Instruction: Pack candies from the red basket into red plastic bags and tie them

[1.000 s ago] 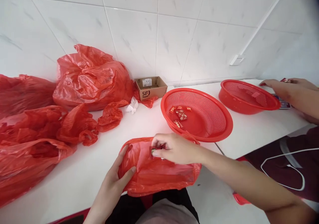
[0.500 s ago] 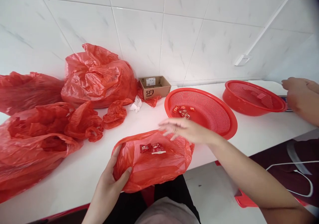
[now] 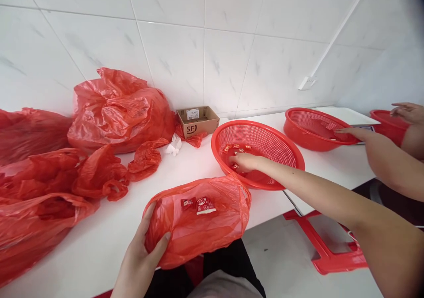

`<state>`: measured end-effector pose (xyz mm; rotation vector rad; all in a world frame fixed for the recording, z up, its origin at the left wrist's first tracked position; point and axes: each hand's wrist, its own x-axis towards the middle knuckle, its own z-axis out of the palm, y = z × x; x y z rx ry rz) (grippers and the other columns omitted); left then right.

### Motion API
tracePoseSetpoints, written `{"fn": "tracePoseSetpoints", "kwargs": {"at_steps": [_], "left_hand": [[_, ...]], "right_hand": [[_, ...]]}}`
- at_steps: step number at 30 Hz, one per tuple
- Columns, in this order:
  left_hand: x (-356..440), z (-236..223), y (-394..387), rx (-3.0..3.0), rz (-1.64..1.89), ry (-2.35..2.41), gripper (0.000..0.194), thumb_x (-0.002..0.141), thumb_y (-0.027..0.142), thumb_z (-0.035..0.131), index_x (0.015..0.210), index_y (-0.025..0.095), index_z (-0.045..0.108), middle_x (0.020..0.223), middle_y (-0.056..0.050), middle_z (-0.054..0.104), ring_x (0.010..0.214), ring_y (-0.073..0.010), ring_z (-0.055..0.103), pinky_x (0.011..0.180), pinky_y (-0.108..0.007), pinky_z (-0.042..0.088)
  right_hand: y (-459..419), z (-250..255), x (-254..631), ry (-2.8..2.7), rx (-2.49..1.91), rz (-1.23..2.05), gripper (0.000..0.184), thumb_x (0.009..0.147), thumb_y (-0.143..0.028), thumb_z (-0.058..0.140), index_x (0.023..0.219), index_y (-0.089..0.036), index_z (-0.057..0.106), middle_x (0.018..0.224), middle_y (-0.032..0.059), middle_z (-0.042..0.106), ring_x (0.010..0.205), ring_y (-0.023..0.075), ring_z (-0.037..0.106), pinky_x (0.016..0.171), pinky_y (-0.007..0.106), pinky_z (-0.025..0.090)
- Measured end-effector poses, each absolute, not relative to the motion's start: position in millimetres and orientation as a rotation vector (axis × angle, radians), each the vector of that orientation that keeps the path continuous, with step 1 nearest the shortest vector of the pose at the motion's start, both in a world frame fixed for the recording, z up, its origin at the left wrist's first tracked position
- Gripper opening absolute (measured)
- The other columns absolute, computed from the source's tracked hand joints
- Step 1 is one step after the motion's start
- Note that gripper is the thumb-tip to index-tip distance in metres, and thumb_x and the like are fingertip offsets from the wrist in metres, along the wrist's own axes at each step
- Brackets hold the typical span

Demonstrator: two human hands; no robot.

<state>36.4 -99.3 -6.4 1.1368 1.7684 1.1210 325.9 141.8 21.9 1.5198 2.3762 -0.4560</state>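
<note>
My left hand [image 3: 145, 245] grips the near left rim of a red plastic bag [image 3: 198, 240], thumb inside and fingers round the outside. The bag's mouth gapes upward at the table's front edge. Two small red wrapped packets, a darker one [image 3: 187, 204] and a larger one with white print [image 3: 205, 206], lie inside it. My right hand [image 3: 244, 162] reaches down into a red plastic colander [image 3: 281, 150], fingers among small red and gold wrapped sweets [image 3: 241, 149] on its floor. Its fingertips are partly hidden, so what they hold, if anything, does not show.
Large filled red bags [image 3: 122, 116] and crumpled ones [image 3: 49, 174] cover the left side. An open cardboard box [image 3: 198, 123] and white tissue [image 3: 174, 145] stand behind. To the right, a co-worker's hand [image 3: 354, 132] reaches into a second colander [image 3: 308, 141]; a red stool [image 3: 331, 254] is below.
My right hand has moved from above the bag into the colander. My left hand keeps its hold on the bag. The co-worker's hand has come to the second colander. The view has shifted slightly.
</note>
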Motion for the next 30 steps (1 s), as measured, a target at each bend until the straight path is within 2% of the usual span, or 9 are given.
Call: {"fn": "tracePoseSetpoints", "kwargs": {"at_steps": [2,6,10,15,18,21,23,26,30], "left_hand": [[35.9,-5.7,-99.5,1.140,1.113,1.787,0.075,0.085,0.050,0.058,0.152,0.025,0.032,0.153,-0.005,0.042,0.146,-0.0250,0.030,0.121,-0.039,0.020],[36.2,-4.5,-99.5,1.137,1.112,1.778,0.074,0.085,0.051,0.058,0.151,0.026,0.033,0.153,-0.005,0.042,0.146,-0.0245,0.030,0.120,-0.039,0.022],[37.0,-4.4,-99.2,1.140,1.119,1.781,0.076,0.086,0.049,0.058,0.152,0.023,0.030,0.155,-0.006,0.039,0.147,-0.0234,0.028,0.122,-0.039,0.017],[34.9,-6.0,-99.1,1.072,1.130,1.703,0.077,0.086,0.049,0.059,0.153,0.026,0.029,0.154,-0.006,0.041,0.145,-0.0239,0.033,0.119,-0.040,0.025],[32.7,-7.7,-99.0,1.110,1.118,1.707,0.078,0.085,0.048,0.060,0.153,0.025,0.028,0.156,-0.006,0.038,0.145,-0.0246,0.032,0.119,-0.040,0.026],[32.4,-8.4,-99.5,1.128,1.132,1.722,0.078,0.085,0.047,0.060,0.153,0.024,0.030,0.156,-0.006,0.039,0.146,-0.0247,0.030,0.119,-0.038,0.025],[32.7,-8.7,-100.3,1.125,1.151,1.720,0.077,0.085,0.047,0.060,0.152,0.025,0.031,0.157,-0.005,0.038,0.147,-0.0246,0.028,0.120,-0.038,0.022],[32.6,-9.9,-101.3,1.115,1.164,1.696,0.075,0.085,0.045,0.061,0.152,0.027,0.031,0.158,-0.004,0.035,0.147,-0.0238,0.028,0.120,-0.038,0.021],[33.1,-10.1,-99.6,1.090,1.169,1.660,0.076,0.085,0.044,0.061,0.152,0.028,0.029,0.158,-0.004,0.035,0.146,-0.0226,0.030,0.120,-0.040,0.022]], "right_hand": [[156.8,27.7,333.4,2.381,1.565,-0.488,0.035,0.080,-0.021,0.061,0.115,-0.022,0.061,0.110,0.0091,0.066,0.095,0.0220,0.063,0.074,0.027,0.044],[179.1,30.9,347.8,2.314,1.728,-0.503,0.047,0.090,-0.030,0.053,0.135,-0.020,0.045,0.117,0.0130,0.063,0.085,0.0187,0.064,0.065,0.025,0.045],[180.7,20.6,346.4,2.209,1.767,-0.476,0.070,0.076,-0.042,0.071,0.137,-0.020,0.045,0.124,0.0162,0.059,0.085,0.0218,0.065,0.064,0.027,0.047],[179.4,18.9,337.9,2.122,1.713,-0.448,0.054,0.067,-0.026,0.075,0.119,-0.020,0.061,0.100,0.0102,0.069,0.083,0.0245,0.066,0.067,0.030,0.047],[179.7,21.9,337.0,2.105,1.726,-0.388,0.068,0.063,-0.026,0.077,0.128,-0.019,0.057,0.110,0.0147,0.067,0.097,0.0320,0.064,0.073,0.034,0.048],[177.4,22.6,338.1,2.105,1.738,-0.399,0.085,0.061,-0.022,0.078,0.140,-0.019,0.046,0.115,0.0154,0.066,0.099,0.0322,0.064,0.073,0.034,0.047],[174.4,25.5,339.3,2.113,1.733,-0.455,0.083,0.062,-0.017,0.076,0.139,-0.020,0.047,0.109,0.0133,0.068,0.091,0.0287,0.066,0.069,0.031,0.047],[164.8,43.7,338.9,2.162,1.738,-0.549,0.065,0.066,-0.014,0.072,0.129,-0.017,0.055,0.105,0.0120,0.069,0.083,0.0242,0.067,0.066,0.029,0.048],[123.6,88.4,323.1,2.438,1.698,-0.785,0.050,0.083,-0.025,0.061,0.131,-0.022,0.049,0.118,0.0071,0.065,0.092,0.0166,0.065,0.073,0.024,0.051]]}}
